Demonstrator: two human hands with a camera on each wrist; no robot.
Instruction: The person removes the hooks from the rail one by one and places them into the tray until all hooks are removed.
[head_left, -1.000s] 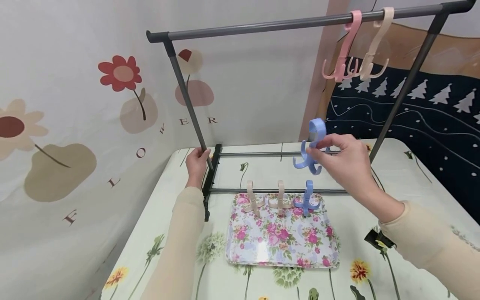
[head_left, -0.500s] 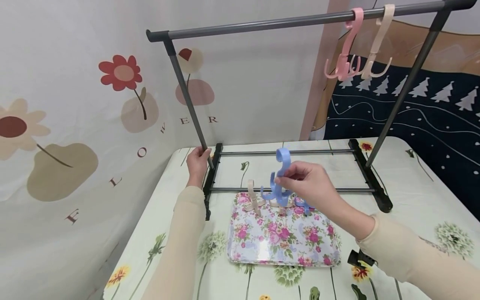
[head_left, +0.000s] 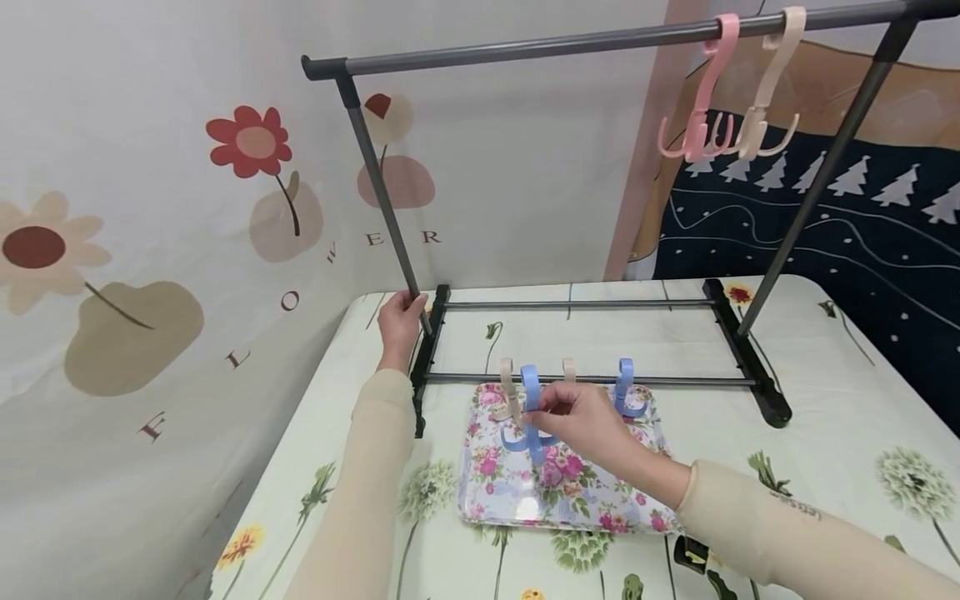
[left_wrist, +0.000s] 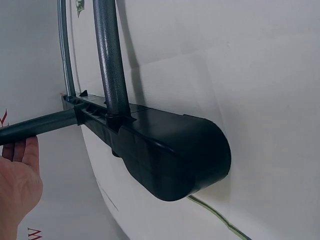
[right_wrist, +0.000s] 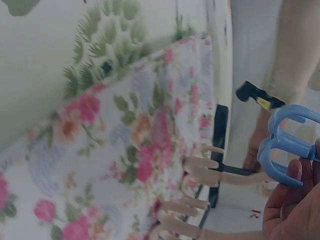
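In the head view my right hand pinches a light blue plastic four-prong hanging hook by its stem, low over a floral tray. Its prongs point down there; the right wrist view shows the same blue hook close up at the fingers. My left hand grips the lower left upright of a grey metal rack. In the left wrist view, the left hand's fingers go behind that upright. Beside the held hook stand a beige hook, a second beige hook, partly hidden, and another blue hook.
A pink hook and a beige hook hang from the right part of the top bar. Black feet carry the rack on a flower-print cloth. Printed curtains stand behind.
My right hand has moved left and down with the blue hook, from the right side to low over the tray. My left hand keeps its grip on the upright.
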